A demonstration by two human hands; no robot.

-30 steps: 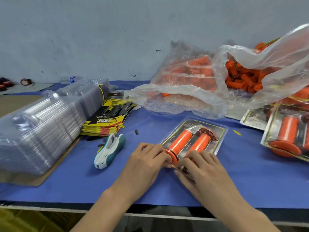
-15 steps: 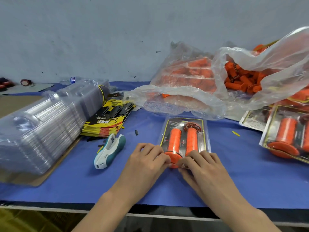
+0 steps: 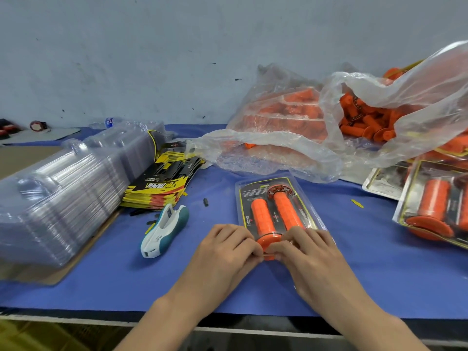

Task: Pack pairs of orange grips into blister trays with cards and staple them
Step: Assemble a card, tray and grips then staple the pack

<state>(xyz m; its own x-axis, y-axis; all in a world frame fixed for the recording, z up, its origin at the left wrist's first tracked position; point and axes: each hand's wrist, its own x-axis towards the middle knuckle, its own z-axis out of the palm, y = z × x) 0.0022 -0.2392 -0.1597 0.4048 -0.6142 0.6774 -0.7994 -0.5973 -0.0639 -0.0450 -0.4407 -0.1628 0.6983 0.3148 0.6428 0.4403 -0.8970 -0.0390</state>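
- A blue cloth-covered table is stretching across the view, backing onto a pale grey painted wall.
- A clear plastic blister tray is lying near the middle of the table, its long side pointing away from the person, with a black-and-yellow printed card showing inside it.
- Two ribbed orange rubber grips are sitting side by side in the tray, and one grip's wide flange is showing between the two hands.
- The left hand is curling its fingers and pinching the tray's near edge, left of that flange.
- The right hand is pinching the same near edge just to the right, its fingertips almost meeting those of the left hand.
- A white-and-teal handheld stapler is lying left of the left hand, apart from it.
- A tall stack of empty clear blister trays is lying on its side at the far left, with a fanned pile of yellow-and-black cards just beside it on the right.
- A crumpled transparent plastic bag holding loose orange grips is sprawling at the far right, and finished blister packs are overlapping at the right edge.
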